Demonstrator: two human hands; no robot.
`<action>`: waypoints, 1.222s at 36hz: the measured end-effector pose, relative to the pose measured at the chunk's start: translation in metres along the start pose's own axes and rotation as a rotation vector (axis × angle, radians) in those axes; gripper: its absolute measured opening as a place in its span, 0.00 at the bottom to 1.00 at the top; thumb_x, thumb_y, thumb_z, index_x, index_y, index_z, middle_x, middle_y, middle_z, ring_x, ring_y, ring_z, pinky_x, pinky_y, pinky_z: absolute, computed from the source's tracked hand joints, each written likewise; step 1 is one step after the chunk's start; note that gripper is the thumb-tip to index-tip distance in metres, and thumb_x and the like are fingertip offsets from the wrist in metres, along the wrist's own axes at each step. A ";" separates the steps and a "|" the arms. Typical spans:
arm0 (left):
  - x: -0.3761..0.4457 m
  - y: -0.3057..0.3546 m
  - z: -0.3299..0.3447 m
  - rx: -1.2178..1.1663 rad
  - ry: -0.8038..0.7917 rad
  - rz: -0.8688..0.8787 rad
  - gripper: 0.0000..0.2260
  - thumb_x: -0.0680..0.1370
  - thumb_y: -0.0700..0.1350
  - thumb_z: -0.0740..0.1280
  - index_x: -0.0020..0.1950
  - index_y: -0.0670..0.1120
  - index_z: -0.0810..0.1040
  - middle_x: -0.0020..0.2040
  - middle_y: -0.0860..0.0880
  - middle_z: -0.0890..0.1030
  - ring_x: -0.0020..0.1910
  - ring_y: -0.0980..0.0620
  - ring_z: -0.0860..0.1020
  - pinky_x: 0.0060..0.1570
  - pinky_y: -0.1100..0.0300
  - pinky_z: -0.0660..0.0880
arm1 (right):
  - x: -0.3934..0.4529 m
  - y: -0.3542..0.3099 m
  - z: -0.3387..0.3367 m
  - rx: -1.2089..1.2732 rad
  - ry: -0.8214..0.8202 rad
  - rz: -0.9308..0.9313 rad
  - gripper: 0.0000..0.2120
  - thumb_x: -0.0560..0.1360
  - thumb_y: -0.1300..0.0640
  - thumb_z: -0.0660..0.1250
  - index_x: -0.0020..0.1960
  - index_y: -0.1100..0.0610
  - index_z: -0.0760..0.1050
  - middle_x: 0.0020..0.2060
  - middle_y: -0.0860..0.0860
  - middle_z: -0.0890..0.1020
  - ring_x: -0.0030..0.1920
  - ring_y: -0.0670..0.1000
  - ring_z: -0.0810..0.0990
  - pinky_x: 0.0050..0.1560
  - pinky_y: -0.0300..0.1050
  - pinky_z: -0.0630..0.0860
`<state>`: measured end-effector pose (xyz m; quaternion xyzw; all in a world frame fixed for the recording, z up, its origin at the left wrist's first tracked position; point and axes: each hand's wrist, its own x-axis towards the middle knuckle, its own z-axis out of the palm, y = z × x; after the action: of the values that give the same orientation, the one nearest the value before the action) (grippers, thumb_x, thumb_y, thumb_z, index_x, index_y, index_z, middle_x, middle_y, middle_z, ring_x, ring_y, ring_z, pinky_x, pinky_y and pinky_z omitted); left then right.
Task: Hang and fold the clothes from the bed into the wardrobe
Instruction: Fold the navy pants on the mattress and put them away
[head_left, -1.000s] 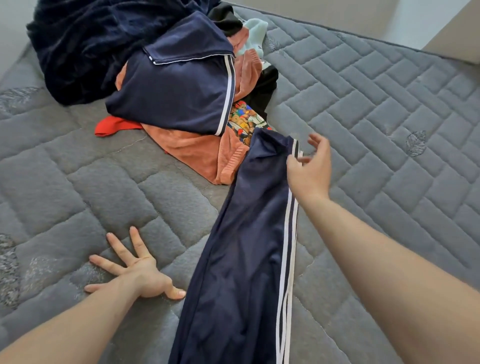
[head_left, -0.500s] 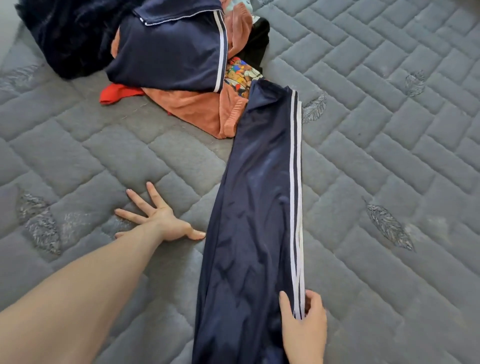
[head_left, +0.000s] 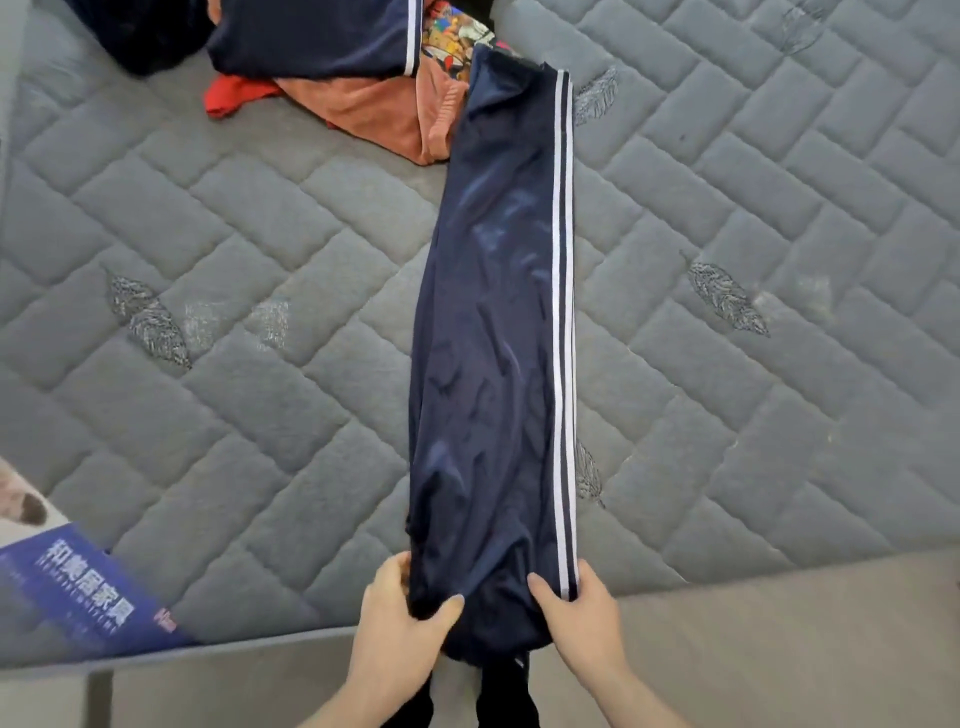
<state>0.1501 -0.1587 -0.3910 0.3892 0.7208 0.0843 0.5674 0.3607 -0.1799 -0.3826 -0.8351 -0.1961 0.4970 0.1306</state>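
Both hands are working the near end of the navy trousers (head_left: 493, 322) right now, which are lying stretched out lengthwise on the grey quilted bed (head_left: 218, 260), folded leg over leg with 2 white stripes running down the right edge. The left hand (head_left: 400, 618) is pinching the left corner of that near end, thumb on top and fingers tucked under the cloth, while the right hand (head_left: 576, 613) is gripping the striped corner the same way, so each grip is closed on fabric. The near end is spilling just over the mattress edge. Judging by the sheen and the soft ripples, this cloth is looking light, limp and slippery: it is likely going to slide on itself and sag wherever nothing is holding it, so the 2 corners being held now seem the sensible places, with the grip kept well onto the fabric rather than at the very hem. At the far end the trousers are touching the pile of clothes (head_left: 358, 98), where an orange piece, a red piece, a printed piece and another navy garment are heaped. A blue printed label (head_left: 88, 587) is showing at the bed's near left corner. No wardrobe, basket or other container is showing in this view, so nothing can be said about what any holds.
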 end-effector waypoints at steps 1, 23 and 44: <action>-0.004 0.000 0.004 -0.016 -0.021 -0.042 0.26 0.66 0.54 0.80 0.59 0.60 0.71 0.51 0.63 0.81 0.50 0.65 0.81 0.47 0.67 0.76 | -0.003 0.004 -0.003 0.013 -0.031 0.017 0.07 0.70 0.53 0.77 0.45 0.53 0.80 0.38 0.46 0.85 0.42 0.47 0.84 0.48 0.45 0.80; -0.092 0.003 -0.014 -0.118 -0.379 -0.309 0.24 0.62 0.51 0.79 0.56 0.46 0.85 0.48 0.51 0.88 0.50 0.52 0.85 0.60 0.50 0.79 | -0.056 0.003 -0.041 0.726 -0.335 0.344 0.23 0.72 0.44 0.75 0.61 0.57 0.82 0.55 0.52 0.87 0.55 0.53 0.86 0.64 0.55 0.78; -0.111 0.012 -0.023 -0.301 -0.383 -0.532 0.13 0.77 0.42 0.72 0.62 0.43 0.81 0.52 0.48 0.87 0.51 0.48 0.86 0.49 0.55 0.81 | -0.121 0.007 -0.046 0.313 -0.403 0.443 0.14 0.76 0.53 0.72 0.60 0.57 0.78 0.46 0.54 0.88 0.45 0.54 0.88 0.39 0.46 0.82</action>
<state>0.1417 -0.2158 -0.2926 0.1087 0.6569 -0.0358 0.7453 0.3507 -0.2420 -0.2698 -0.7123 0.0469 0.6924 0.1047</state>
